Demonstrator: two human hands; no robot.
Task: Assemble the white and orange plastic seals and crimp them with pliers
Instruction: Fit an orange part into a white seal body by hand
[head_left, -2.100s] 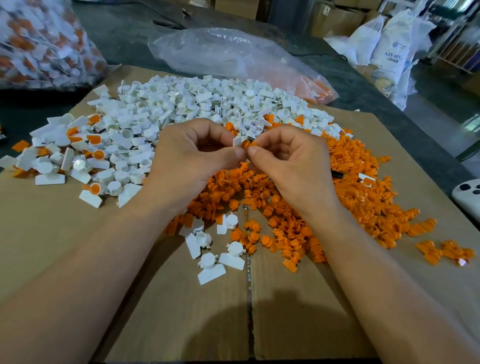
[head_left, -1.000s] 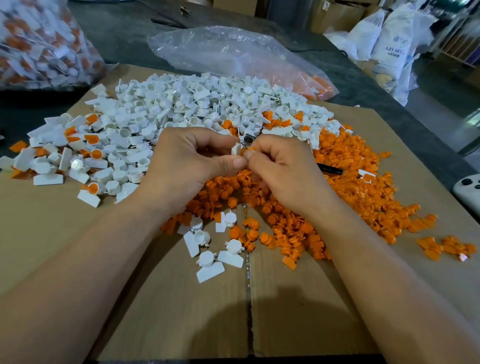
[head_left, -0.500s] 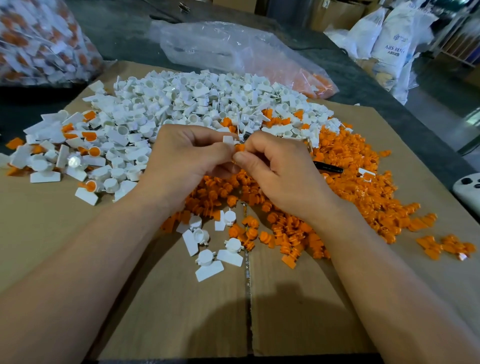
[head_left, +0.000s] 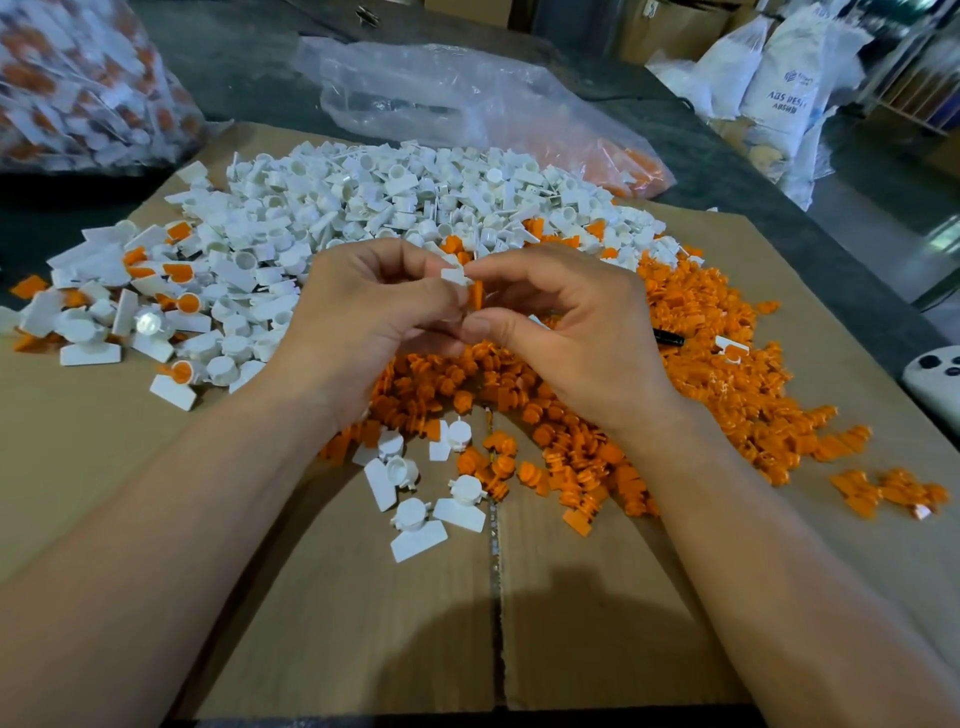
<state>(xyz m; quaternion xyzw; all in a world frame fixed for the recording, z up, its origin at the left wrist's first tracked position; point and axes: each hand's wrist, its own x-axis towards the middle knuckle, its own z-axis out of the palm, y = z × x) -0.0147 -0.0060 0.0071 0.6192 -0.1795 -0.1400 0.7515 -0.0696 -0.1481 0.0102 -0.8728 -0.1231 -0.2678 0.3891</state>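
Note:
My left hand (head_left: 363, 322) and my right hand (head_left: 576, 338) meet above the middle of the cardboard. My left thumb and fingers pinch a small white seal piece (head_left: 453, 274). An orange seal piece (head_left: 475, 294) sits against it, pinched by my right thumb and forefinger. Behind and to the left lies a big heap of white seal pieces (head_left: 395, 202). A spread of orange seal pieces (head_left: 701, 374) lies under and to the right of my hands. A black handle tip (head_left: 667, 338), possibly the pliers, pokes out beside my right hand.
The sheet of cardboard (head_left: 363, 623) covers a dark table. A few loose white pieces (head_left: 415, 525) lie near me. A bag of finished seals (head_left: 78, 88) stands at the far left, a clear plastic bag (head_left: 441, 98) at the back, and a white controller (head_left: 935, 374) at the right edge.
My hands stayed together over the pile while the view shifted slightly. The white and orange pieces between my fingertips show more plainly, with the orange piece turned on edge.

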